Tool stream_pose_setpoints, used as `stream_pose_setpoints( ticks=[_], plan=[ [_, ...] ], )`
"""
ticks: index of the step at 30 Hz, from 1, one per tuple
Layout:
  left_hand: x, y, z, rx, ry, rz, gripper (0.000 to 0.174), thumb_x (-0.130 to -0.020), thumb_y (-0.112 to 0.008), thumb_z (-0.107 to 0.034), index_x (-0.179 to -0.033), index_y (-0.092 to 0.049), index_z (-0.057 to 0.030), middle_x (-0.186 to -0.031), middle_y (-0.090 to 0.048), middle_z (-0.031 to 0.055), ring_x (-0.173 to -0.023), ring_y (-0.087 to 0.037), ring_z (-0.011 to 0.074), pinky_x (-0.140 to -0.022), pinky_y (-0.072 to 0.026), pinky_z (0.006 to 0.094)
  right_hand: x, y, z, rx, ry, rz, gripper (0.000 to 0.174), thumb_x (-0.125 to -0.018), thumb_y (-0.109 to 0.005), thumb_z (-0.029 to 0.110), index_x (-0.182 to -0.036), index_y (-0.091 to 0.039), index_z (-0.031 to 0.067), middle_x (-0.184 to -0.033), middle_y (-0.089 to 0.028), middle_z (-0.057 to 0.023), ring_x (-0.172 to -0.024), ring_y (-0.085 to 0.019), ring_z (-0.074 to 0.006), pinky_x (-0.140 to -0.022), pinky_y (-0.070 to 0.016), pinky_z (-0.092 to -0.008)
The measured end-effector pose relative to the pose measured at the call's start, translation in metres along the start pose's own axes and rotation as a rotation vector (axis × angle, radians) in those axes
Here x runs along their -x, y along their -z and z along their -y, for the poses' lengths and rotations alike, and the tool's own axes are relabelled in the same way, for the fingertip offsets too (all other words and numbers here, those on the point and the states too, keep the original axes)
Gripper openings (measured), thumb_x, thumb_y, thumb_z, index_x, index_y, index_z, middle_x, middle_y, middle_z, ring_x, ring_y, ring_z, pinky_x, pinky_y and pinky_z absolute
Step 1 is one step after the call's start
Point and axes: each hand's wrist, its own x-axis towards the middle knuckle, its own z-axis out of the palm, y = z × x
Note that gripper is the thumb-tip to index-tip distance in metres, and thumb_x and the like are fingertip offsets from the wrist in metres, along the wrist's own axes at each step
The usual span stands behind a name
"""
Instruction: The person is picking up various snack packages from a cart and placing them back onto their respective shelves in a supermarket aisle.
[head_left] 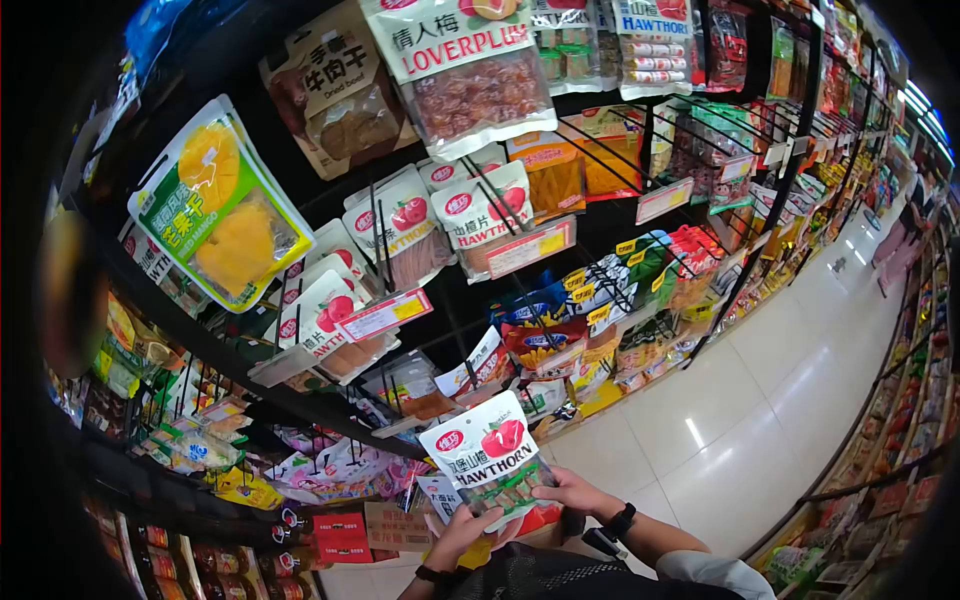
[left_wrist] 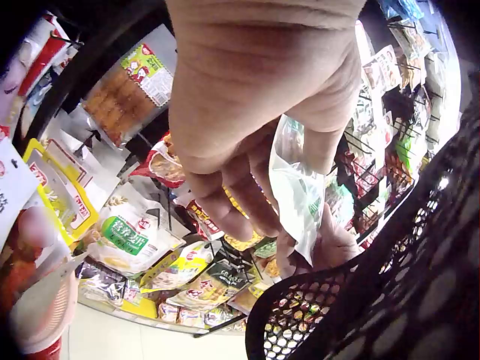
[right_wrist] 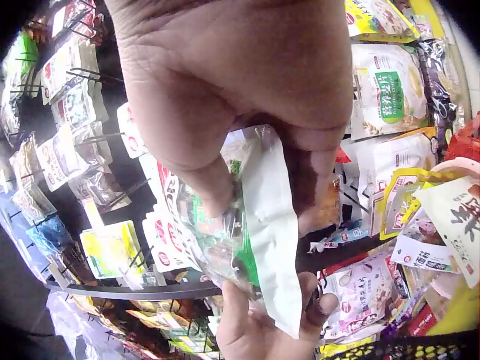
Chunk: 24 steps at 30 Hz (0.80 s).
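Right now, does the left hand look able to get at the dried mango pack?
Probably yes, if the arm stretches that far: the mango pack hangs with nothing in front of it. The left hand grips the hawthorn packet, but the right hand could likely hold it alone.

Two bare hands pinch, close together, in front of the body.
The left hand [head_left: 462, 533] and right hand [head_left: 582, 493] come up from below, a small gap between them, each thumb laid across the front and the fingers bent behind. The right forearm [head_left: 656, 535] slants in from the lower right, bare near the wrist; of the left arm, little beyond the wrist shows.
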Motion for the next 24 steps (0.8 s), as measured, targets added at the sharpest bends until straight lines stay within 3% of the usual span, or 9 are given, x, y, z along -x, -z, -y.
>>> stream_pose_setpoints(
  ticks=[3, 12, 17, 20, 24],
  plan=[
    [0.002, -0.013, -0.005, 0.025, -0.027, 0.001, 0.043, -0.092, -0.068, -0.008, -0.133, -0.054, 0.0003, -0.126, -0.064, 0.0074, -0.110, -0.061, 0.0168, -0.097, -0.0481, 0.0321, 0.008, 0.004, 0.005, 0.043, 0.000, -0.004, 0.046, -0.097, -0.064, 0.016, -0.138, -0.048, 0.0017, -0.128, -0.060, -0.0042, -0.114, -0.055, -0.0127, -0.101, -0.0439, -0.0312],
    [0.025, -0.019, -0.005, 0.022, -0.057, 0.148, 0.048, -0.092, -0.068, -0.010, -0.136, -0.050, -0.0003, -0.127, -0.063, 0.0081, -0.113, -0.060, 0.0173, -0.098, -0.0469, 0.0333, 0.043, -0.025, 0.014, 0.036, 0.023, -0.058, 0.048, -0.096, -0.066, 0.017, -0.139, -0.048, 0.0028, -0.129, -0.060, -0.0032, -0.117, -0.054, -0.0120, -0.104, -0.0422, -0.0314],
    [0.025, -0.013, 0.016, -0.017, 0.034, 0.228, 0.044, -0.094, -0.067, -0.011, -0.134, -0.052, -0.0005, -0.127, -0.063, 0.0087, -0.114, -0.060, 0.0168, -0.098, -0.0470, 0.0337, 0.067, -0.043, 0.014, 0.162, 0.115, -0.162, 0.049, -0.096, -0.066, 0.019, -0.139, -0.050, 0.0024, -0.127, -0.062, -0.0039, -0.115, -0.054, -0.0123, -0.104, -0.0416, -0.0307],
    [0.011, -0.006, 0.049, -0.073, 0.038, 0.307, 0.040, -0.095, -0.066, -0.014, -0.131, -0.055, -0.0006, -0.122, -0.065, 0.0073, -0.106, -0.062, 0.0145, -0.090, -0.0500, 0.0310, 0.088, -0.046, 0.013, 0.198, 0.102, -0.192, 0.052, -0.095, -0.067, 0.016, -0.141, -0.047, 0.0023, -0.131, -0.060, -0.0045, -0.118, -0.053, -0.0124, -0.105, -0.0409, -0.0307],
    [0.030, -0.025, 0.041, -0.141, 0.025, 0.386, 0.039, -0.096, -0.066, -0.017, -0.131, -0.055, -0.0020, -0.117, -0.067, 0.0061, -0.096, -0.064, 0.0120, -0.082, -0.0524, 0.0285, 0.119, -0.064, 0.015, 0.216, 0.128, -0.256, 0.050, -0.095, -0.067, 0.015, -0.140, -0.049, 0.0027, -0.128, -0.062, -0.0040, -0.115, -0.055, -0.0123, -0.102, -0.0428, -0.0300]
  ],
)
